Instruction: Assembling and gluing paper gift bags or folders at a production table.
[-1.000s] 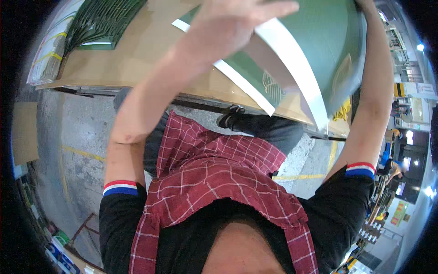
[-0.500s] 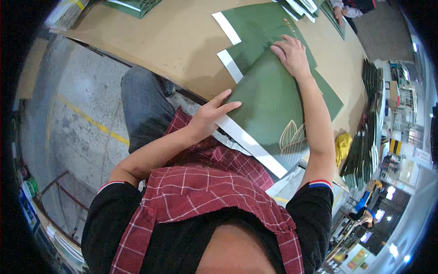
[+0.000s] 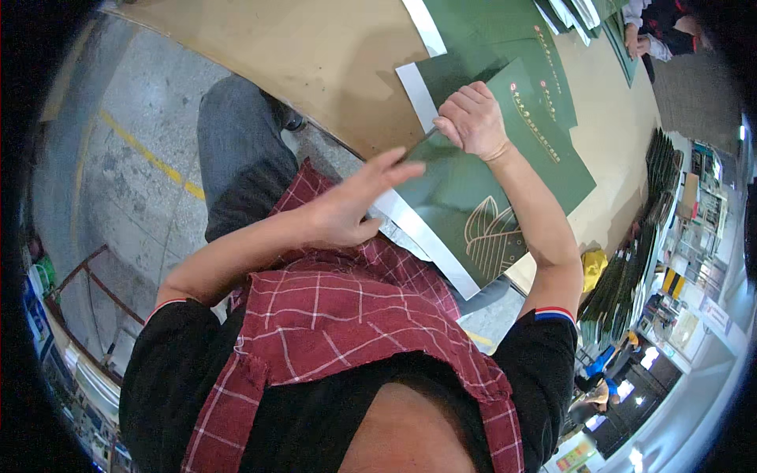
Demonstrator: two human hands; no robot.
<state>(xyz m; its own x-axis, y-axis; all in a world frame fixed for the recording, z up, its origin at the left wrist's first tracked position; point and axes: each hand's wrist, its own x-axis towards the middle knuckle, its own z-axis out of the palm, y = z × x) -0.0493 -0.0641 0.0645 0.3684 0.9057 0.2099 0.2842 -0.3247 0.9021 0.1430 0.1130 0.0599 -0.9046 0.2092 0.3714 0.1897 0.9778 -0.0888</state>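
My right hand [image 3: 473, 122] is closed, knuckles up, on the left edge of a green printed sheet [image 3: 544, 189]. A thin dark line runs from it along that edge; whether it is a fold or a slim tool I cannot tell. My left hand [image 3: 347, 206], slightly blurred, is open with fingers apart near the lower end of the same edge. The sheet bears a gold leaf-like line drawing and has a white strip [image 3: 426, 244] along its near side. More green sheets [image 3: 473, 31] with white edge strips lie beneath and beyond it.
A brown table [image 3: 315, 71] carries the sheets; its near edge slants past my knee. Dark green folded stacks [image 3: 643, 236] stand at the right beside a yellow cloth-like item [image 3: 593, 270]. Another person's hands [image 3: 635, 43] show at the far right corner.
My right hand has gone from spread on the sheet to closed, lower along its edge. The left hand has lifted off the edge. The sheet now lies flatter, its print showing.
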